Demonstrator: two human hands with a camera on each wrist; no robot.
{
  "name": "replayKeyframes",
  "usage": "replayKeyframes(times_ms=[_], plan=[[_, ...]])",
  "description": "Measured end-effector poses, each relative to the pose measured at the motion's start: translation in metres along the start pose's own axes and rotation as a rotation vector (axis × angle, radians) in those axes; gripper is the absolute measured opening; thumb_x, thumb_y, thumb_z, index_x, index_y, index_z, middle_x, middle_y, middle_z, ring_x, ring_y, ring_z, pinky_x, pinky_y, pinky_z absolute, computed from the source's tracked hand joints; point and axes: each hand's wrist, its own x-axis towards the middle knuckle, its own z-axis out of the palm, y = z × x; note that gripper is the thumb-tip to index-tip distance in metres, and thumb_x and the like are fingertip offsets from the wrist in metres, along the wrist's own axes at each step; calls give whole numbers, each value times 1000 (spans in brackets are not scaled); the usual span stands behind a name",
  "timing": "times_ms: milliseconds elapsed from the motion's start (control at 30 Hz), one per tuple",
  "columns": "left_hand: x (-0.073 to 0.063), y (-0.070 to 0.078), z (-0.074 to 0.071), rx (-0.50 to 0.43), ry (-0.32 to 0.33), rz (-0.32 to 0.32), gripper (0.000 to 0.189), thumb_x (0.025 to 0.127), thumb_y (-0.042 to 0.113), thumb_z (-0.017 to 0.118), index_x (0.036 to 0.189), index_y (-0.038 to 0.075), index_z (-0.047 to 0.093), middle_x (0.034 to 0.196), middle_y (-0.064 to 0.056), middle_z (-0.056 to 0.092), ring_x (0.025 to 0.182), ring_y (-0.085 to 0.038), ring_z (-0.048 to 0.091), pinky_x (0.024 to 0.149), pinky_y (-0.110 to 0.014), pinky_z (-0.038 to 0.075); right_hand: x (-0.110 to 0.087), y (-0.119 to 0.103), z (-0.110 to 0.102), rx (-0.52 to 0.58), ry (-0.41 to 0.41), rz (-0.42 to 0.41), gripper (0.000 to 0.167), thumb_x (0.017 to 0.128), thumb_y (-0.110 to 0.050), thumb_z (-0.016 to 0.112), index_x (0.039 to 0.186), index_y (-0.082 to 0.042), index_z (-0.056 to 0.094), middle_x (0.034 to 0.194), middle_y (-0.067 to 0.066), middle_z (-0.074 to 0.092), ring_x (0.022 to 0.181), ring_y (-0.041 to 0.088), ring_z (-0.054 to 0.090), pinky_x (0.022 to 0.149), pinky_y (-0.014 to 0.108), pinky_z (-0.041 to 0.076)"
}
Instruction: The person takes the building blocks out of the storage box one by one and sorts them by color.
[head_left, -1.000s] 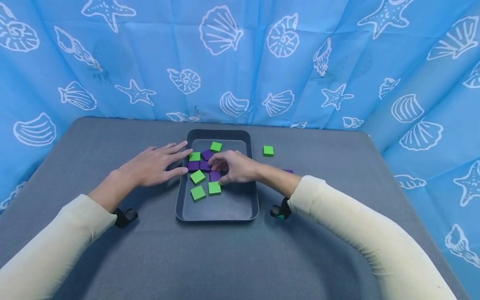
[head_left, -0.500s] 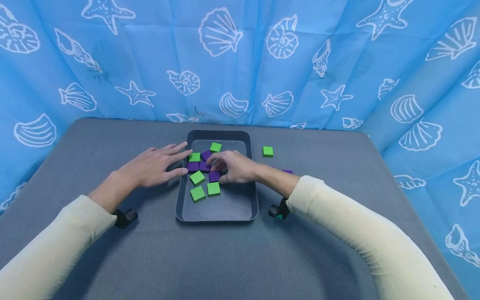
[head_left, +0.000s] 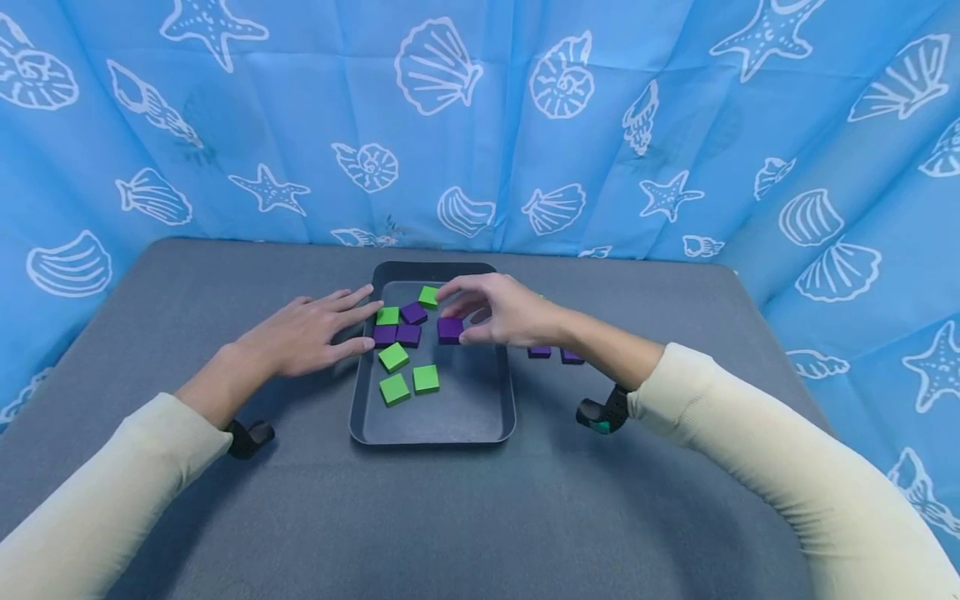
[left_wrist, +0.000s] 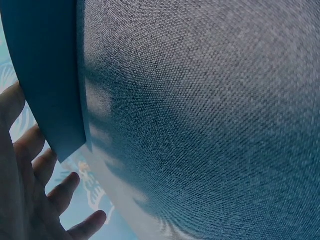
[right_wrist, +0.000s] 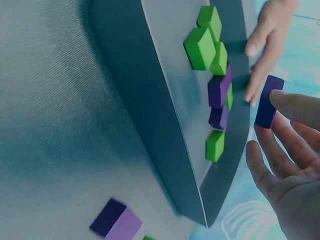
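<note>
Between thumb and fingers my right hand (head_left: 510,310) pinches a purple square block (head_left: 450,331), raised over the dark grey tray (head_left: 472,421); the right wrist view shows this purple block (right_wrist: 269,102) clear of the others. At the tray's left rim my left hand (head_left: 303,335) lies with fingers spread, their tips at the edge. Several green and purple blocks lie in the tray's left half, among them a green block (head_left: 426,379) and a purple block (head_left: 408,335). In the left wrist view, the left hand's fingers (left_wrist: 65,192) extend along the tray's outer wall (left_wrist: 50,75).
Right of the tray, two purple blocks, one a purple block (head_left: 538,352), rest on the grey table (head_left: 450,517). A green block behind the right hand is mostly hidden. A blue shell-patterned curtain (head_left: 480,125) hangs along the back and right.
My right hand has lifted the purple block from the tray, moving up and to the right. The two purple blocks on the table are now uncovered. My left hand has stayed in place.
</note>
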Motion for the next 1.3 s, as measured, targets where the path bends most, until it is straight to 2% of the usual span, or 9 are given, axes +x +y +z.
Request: replayKeyframes(times_ms=[267,467,800,1000,1200,1300], plan=[[-1,0,1,-7,20,7,71,101,58,43,158,18,30,165,-12,18,147,-42,24,109,-71,24,-44,15,-20,-36,97,-16,54,84,3,75,134,-6,57,124,8,68,115,21,64,97,41,53],[-1,2,2,-8,37,5,71,101,58,44,157,17,33,165,-12,20,146,-43,26,109,-70,25,-78,38,-30,-81,164,-8,54,84,3,76,133,-2,57,125,13,67,113,25,66,96,43,53],[-1,3,0,0,17,7,71,101,58,42,158,17,31,165,-13,19,146,-44,25,108,-71,24,-127,81,-40,-115,246,49,54,82,6,77,132,2,57,122,15,68,113,30,65,94,48,52],[-2,2,1,-3,28,8,69,101,56,44,157,17,32,165,-12,19,146,-43,26,109,-71,24,-146,98,-43,-120,276,71,51,84,5,76,131,5,56,120,16,69,112,32,65,92,48,52],[-2,1,2,-7,47,11,69,101,57,44,157,18,32,165,-10,19,146,-42,26,109,-70,25,-159,107,-44,-126,288,52,51,85,5,75,132,6,56,120,17,69,112,34,65,91,33,54],[-2,2,1,-2,40,11,69,101,58,43,157,19,32,165,-10,19,146,-42,26,109,-71,24,-161,112,-44,-128,286,53,51,85,5,74,132,6,55,120,17,69,112,34,64,92,30,54]])
